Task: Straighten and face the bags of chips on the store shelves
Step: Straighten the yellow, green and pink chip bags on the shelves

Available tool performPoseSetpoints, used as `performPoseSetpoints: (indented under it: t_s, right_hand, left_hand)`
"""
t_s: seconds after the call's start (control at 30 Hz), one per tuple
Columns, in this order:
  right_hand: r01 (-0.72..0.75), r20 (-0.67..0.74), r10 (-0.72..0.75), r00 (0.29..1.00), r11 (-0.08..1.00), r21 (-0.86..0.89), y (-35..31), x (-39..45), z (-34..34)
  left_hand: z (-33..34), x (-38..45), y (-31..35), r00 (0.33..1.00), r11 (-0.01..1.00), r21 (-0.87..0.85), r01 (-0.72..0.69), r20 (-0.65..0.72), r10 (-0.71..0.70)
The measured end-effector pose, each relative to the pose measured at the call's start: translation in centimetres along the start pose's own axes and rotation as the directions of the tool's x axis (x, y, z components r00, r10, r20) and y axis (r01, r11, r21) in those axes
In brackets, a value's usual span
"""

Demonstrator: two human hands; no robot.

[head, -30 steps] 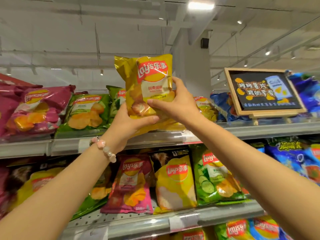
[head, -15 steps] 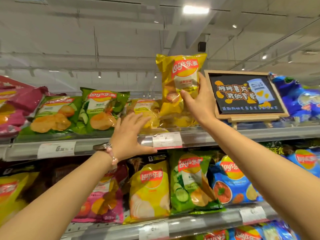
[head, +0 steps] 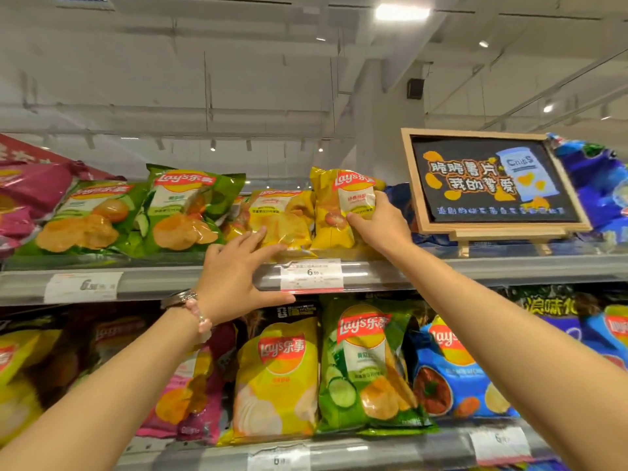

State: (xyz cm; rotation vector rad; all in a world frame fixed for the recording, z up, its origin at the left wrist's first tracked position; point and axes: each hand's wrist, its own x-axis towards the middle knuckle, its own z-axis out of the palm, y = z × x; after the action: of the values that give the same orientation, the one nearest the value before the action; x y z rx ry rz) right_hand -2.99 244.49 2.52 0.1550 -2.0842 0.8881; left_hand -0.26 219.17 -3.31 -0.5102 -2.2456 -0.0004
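Note:
A yellow Lay's chip bag [head: 334,212] stands upright on the top shelf [head: 509,266], its front facing me. My right hand [head: 377,222] grips its right side, thumb across the front. Just left of it a second yellow bag [head: 282,215] leans back on the shelf. My left hand [head: 238,270] is spread open, fingertips on that bag's lower front and thumb under the shelf rail beside a price tag [head: 312,275]. Two green Lay's bags [head: 183,209] and a magenta bag [head: 30,198] lie further left.
A wood-framed chalkboard sign [head: 489,181] stands just right of the held bag, with blue bags [head: 598,185] behind it. The lower shelf carries yellow [head: 277,379], green [head: 367,365], blue [head: 455,372] and pink [head: 190,396] bags. A beaded bracelet circles my left wrist.
My right hand has lowered the yellow bag from above the shelf down onto it, beside the other yellow bag. My left hand moved from the shelf rail up onto the leaning bag.

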Motion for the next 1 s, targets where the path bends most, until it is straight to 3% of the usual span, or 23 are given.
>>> performPoseSetpoints:
  t_s: [0.37, 0.53, 0.67, 0.83, 0.93, 1.0]
  right_hand:
    - [-0.028, 0.017, 0.03, 0.999, 0.993, -0.118, 0.6, 0.4, 0.2]
    - [0.008, -0.149, -0.026, 0.989, 0.993, -0.122, -0.3, -1.0, 0.3]
    - [0.123, -0.216, -0.149, 0.965, 0.984, -0.13, -0.8, -2.5, 0.2]
    - [0.348, -0.278, -0.332, 0.901, 0.937, 0.008, -0.8, -8.6, 0.2]
    - [0.384, -0.334, -0.327, 0.884, 0.916, 0.12, 0.2, -13.4, 0.9]
    - [0.374, -0.37, -0.296, 0.88, 0.914, 0.156, 1.5, -16.2, 1.7]
  left_hand:
    - [0.4, -0.1, 0.1, 0.997, 0.998, -0.058, -0.02, -0.071, 0.016]
    - [0.3, -0.1, 0.1, 0.997, 0.999, -0.041, -0.024, -0.074, 0.021]
    - [-0.1, -0.5, 0.1, 0.997, 0.998, -0.039, -0.05, -0.054, 0.048]
    - [0.8, -3.9, 0.9, 0.947, 0.97, -0.174, -0.172, -0.299, 0.115]
    - [3.0, -7.2, 2.1, 0.874, 0.935, -0.201, -0.292, -0.454, 0.175]
    - [5.0, -9.2, 2.7, 0.873, 0.913, -0.238, -0.333, -0.444, 0.202]
